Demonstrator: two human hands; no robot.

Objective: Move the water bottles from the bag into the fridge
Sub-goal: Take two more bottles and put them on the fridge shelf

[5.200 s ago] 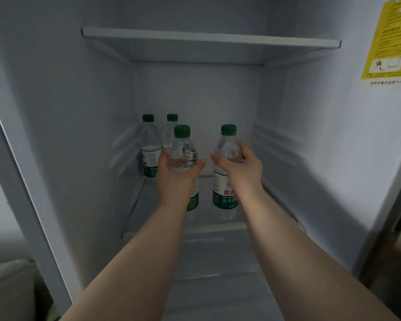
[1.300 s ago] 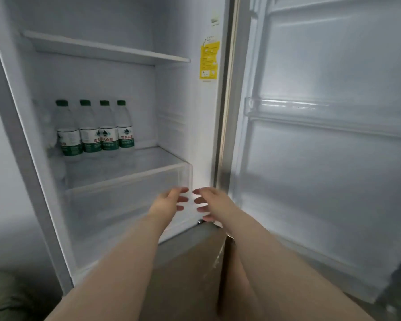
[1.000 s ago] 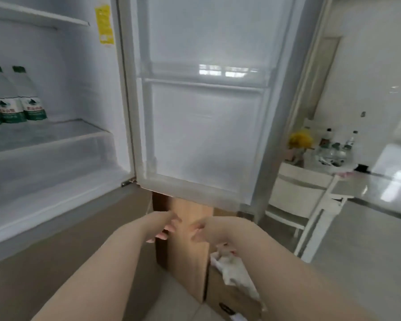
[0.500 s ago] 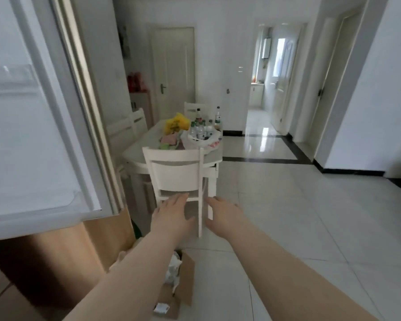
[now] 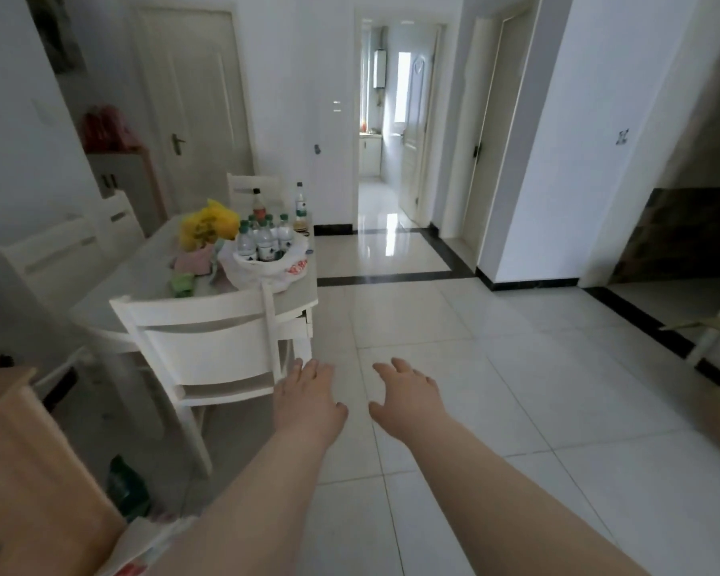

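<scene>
Head view: both arms stretch forward, palms down, above the white tiled floor [image 5: 516, 367]. The left hand [image 5: 308, 403] and the right hand [image 5: 406, 399] are side by side but apart. Their fingers are loosely spread and neither holds anything. The left hand shows just right of a white chair [image 5: 200, 347], which is pushed in at the near edge of a white table [image 5: 150, 259].

The bottles [image 5: 265, 245] stand upright and packed together, green caps up, inside the bag [image 5: 267, 276]. It is white plastic with red print and its mouth is open. The bag sits on the table against the right edge, toward the near right corner, well ahead of both hands and up to the left of them.

Behind the bag, near the table's far right corner, stand a red-label bottle [image 5: 259, 205] with a dark cap and a green-label bottle [image 5: 300, 203] with a white cap. Left of the bag lie a yellow bag [image 5: 208, 226] and a pink cloth [image 5: 192, 261]. A small green item [image 5: 182, 282] lies closer to the near edge. More white chairs stand along the table's left and far edges.

A wooden cabinet [image 5: 21, 471] fills the lower left corner. Beyond the table, an open doorway [image 5: 391, 118] leads to a bright room.
</scene>
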